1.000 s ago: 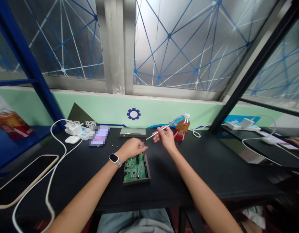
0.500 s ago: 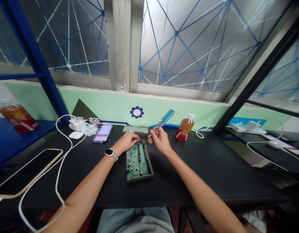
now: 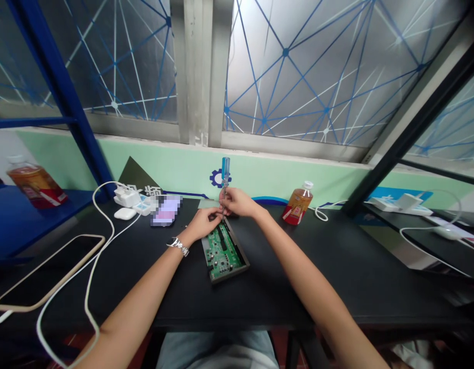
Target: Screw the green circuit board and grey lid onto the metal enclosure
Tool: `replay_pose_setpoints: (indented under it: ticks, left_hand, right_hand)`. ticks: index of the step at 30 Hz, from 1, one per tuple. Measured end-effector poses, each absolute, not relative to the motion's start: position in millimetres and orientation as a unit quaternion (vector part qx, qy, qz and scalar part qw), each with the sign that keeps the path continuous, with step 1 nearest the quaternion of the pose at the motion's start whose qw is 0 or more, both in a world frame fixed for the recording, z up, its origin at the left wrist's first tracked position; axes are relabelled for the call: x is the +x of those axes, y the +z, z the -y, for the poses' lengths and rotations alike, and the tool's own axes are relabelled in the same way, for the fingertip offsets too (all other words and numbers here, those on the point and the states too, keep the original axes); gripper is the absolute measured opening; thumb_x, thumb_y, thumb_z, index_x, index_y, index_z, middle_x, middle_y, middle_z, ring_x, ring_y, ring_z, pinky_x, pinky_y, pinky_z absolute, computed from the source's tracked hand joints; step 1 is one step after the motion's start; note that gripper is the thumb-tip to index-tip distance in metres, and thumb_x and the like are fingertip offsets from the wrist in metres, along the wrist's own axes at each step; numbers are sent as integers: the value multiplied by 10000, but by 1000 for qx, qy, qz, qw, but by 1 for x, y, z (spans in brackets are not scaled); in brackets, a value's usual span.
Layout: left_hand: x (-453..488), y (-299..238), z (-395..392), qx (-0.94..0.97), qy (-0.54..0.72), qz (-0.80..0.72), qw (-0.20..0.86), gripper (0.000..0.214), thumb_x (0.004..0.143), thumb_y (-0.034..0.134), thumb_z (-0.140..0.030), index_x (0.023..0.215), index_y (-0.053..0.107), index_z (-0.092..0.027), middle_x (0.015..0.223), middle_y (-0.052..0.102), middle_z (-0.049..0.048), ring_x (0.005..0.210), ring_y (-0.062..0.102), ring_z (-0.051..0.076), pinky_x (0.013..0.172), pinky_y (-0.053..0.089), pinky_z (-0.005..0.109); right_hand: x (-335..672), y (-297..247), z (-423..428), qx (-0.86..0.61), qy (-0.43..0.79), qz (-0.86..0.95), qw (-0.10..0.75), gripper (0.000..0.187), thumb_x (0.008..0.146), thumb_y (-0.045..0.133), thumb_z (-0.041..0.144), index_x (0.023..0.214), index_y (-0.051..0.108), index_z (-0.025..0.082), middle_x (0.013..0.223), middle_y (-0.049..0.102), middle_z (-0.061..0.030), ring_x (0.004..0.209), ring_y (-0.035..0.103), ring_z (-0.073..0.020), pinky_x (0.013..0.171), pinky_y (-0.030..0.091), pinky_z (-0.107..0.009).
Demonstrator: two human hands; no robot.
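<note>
A screwdriver [image 3: 225, 170] with a clear blue handle stands nearly upright, its shaft gripped low by my right hand [image 3: 240, 202]. The tip points down at the far end of a green circuit board [image 3: 222, 250], which sits in a shallow grey metal casing [image 3: 242, 266] turned at a slant on the table. My left hand [image 3: 204, 223], with a watch [image 3: 178, 246] on its wrist, is at the casing's far left corner. Its fingers are closed together beside the screwdriver's tip; what they pinch, if anything, is hidden. A flat grey-green panel [image 3: 208, 204] lies behind the hands, partly covered.
A drink bottle [image 3: 297, 204] stands at the back right. On the left lie a phone [image 3: 165, 211], a white charging case [image 3: 125, 213], a power strip [image 3: 143, 204], a beige-edged tablet [image 3: 48, 271] and a loose white cable [image 3: 91, 271]. The wall [image 3: 175, 169] closes off the back.
My right hand has moved left, bringing the screwdriver from a slant to nearly upright over the board's far end. The casing has turned slightly, its near end shifting right.
</note>
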State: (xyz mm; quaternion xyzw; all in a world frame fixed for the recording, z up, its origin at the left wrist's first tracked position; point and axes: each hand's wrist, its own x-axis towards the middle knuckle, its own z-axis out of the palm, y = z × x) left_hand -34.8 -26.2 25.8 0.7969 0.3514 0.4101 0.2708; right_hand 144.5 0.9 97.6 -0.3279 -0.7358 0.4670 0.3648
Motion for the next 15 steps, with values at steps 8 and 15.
replay_pose_setpoints:
  ticks: [8,15]
  left_hand:
    - [-35,23,26,784,415,-378,264,270,941,573,-360,1038,758,-189,1063,775,73,933,709,226,866,533,341]
    - [-34,15,20,787,413,-389,243,289,936,575,-386,1053,762,-200,1037,782,65,904,714,231,845,532,340]
  right_hand:
    - [149,90,6,-338,394,775,361,60,838,613,127,831,588,181,617,699,3,515,667,-145,486,526,-218]
    - [150,90,7,-349,361,800,329,68,878,573,120,872,544,181,632,677,7,563,669,-153,550,529,-241]
